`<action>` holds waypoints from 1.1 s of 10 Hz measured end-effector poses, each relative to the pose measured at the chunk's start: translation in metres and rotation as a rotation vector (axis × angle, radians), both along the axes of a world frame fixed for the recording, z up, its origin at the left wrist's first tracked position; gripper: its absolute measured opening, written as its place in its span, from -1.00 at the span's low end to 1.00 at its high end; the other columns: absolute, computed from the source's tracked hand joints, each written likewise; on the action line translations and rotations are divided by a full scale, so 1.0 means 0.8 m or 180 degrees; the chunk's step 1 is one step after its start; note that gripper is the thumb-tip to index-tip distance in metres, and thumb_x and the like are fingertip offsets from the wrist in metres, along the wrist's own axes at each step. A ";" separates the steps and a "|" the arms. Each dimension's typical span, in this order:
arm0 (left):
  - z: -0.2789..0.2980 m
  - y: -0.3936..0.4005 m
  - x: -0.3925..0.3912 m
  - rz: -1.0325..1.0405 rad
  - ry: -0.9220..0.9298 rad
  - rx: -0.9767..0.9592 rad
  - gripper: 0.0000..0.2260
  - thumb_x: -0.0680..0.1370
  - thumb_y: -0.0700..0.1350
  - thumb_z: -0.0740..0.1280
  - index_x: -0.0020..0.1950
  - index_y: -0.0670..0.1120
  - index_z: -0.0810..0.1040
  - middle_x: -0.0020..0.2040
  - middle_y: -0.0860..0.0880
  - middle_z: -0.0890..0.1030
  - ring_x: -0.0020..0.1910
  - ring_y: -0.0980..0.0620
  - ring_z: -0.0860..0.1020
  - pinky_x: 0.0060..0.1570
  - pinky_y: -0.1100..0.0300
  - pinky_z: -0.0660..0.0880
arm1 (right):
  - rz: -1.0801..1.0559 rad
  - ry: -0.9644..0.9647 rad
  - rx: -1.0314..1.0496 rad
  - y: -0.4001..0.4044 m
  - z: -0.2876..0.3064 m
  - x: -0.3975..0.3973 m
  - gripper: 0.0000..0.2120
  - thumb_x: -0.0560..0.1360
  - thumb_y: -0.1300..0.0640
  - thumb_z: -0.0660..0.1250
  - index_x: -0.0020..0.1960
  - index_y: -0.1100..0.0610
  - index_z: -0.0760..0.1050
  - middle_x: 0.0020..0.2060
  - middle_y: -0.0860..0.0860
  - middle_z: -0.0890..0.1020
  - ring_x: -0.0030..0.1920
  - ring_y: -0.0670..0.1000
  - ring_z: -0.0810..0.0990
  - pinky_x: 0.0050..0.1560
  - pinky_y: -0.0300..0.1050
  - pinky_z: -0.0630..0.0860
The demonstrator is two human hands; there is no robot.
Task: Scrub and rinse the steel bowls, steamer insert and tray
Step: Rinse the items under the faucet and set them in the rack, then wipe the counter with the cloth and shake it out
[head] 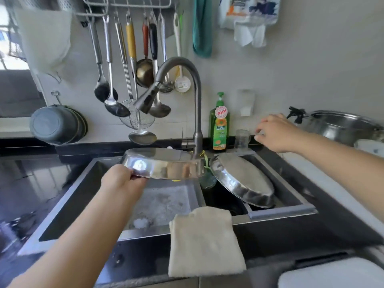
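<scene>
While the left hand (122,178) is gripping the near rim of a shallow round steel bowl (164,164) and holding it level above the sink (68,196), the right hand (274,133) is reaching toward the back of the dark tabletop (340,221), fingers loosely curled and grasping nothing that can be made out. Just left of that hand, a small clear glass jar (242,139) and a green dish-soap pump bottle (219,127) are standing beside the grey gooseneck faucet (187,80). A 2nd steel bowl (242,178) is leaning tilted in the sink's right side. A cream folded cloth (204,242) is draping over the sink's front edge. A large steel pot (342,125) is sitting at far right.
</scene>
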State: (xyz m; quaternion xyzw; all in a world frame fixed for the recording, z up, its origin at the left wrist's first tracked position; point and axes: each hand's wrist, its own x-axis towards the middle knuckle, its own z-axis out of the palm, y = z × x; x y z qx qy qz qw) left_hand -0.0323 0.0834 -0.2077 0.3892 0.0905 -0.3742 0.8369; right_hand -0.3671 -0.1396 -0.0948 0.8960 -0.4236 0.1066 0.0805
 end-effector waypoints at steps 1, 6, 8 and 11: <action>0.014 -0.042 -0.053 -0.0026 0.0254 -0.0279 -0.57 0.63 -0.39 0.09 0.48 -0.22 0.44 0.35 -0.19 0.57 0.13 -0.13 0.57 0.10 -0.03 0.60 | -0.0136 -0.0027 0.0199 0.001 -0.002 -0.046 -0.68 0.65 -0.06 0.18 0.31 0.03 0.54 0.37 0.08 0.45 0.43 0.16 0.25 0.44 -0.01 0.14; -0.019 -0.189 -0.214 -0.1143 -0.0827 0.0614 -0.76 0.65 -0.44 0.09 0.25 -0.30 0.46 0.09 -0.27 0.53 -0.09 -0.15 0.56 -0.07 -0.04 0.64 | -0.0385 -0.0282 0.0793 -0.014 -0.081 -0.137 -0.71 0.65 -0.05 0.23 0.31 0.00 0.54 0.37 0.02 0.44 0.44 0.13 0.26 0.43 -0.01 0.18; -0.029 -0.217 -0.193 -0.1506 -0.2228 0.1483 -0.92 0.58 -0.35 0.33 0.03 -0.22 0.58 -0.15 -0.09 0.56 -0.22 -0.03 0.58 -0.03 0.01 0.63 | -0.0304 -0.0274 0.0898 -0.018 -0.107 -0.123 -0.73 0.65 -0.05 0.23 0.29 -0.02 0.54 0.34 0.01 0.44 0.41 0.12 0.28 0.43 0.01 0.22; -0.023 -0.189 -0.160 -0.1376 -0.4054 0.2874 -0.81 0.62 -0.30 0.26 -0.14 -0.08 0.50 -0.12 -0.13 0.58 -0.07 -0.17 0.61 0.04 -0.07 0.64 | -0.0050 -0.0123 0.1071 0.002 -0.135 -0.076 -0.68 0.65 -0.06 0.21 0.37 -0.03 0.48 0.45 -0.03 0.35 0.47 0.06 0.19 0.48 0.04 0.20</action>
